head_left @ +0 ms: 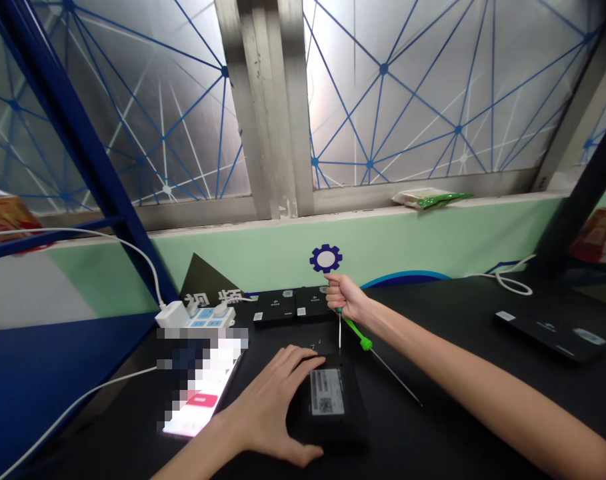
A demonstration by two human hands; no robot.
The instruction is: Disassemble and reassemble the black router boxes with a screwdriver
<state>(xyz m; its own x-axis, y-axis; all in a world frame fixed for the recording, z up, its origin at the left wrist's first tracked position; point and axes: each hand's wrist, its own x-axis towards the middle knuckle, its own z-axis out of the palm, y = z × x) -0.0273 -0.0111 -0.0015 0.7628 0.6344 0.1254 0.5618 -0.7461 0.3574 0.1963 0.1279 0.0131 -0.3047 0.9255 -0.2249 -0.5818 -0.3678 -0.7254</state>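
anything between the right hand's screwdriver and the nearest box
Nothing visible: the right hand holds the screwdriver tip-down at the far edge of the box, contact unclear. The left hand holds its left side; another screwdriver lies to the right.

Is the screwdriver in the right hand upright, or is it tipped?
Upright: the screwdriver points nearly straight down from the right hand toward the black box that the left hand holds.

behind the far edge of the black worktop (447, 303) runs a pale green wall (263, 250) with 1 blue gear emblem (326, 259); above, 2 line-patterned windows (423, 100) glow grey beside a metal upright (267, 120). a blue post (85, 147) slants near the far left corner.
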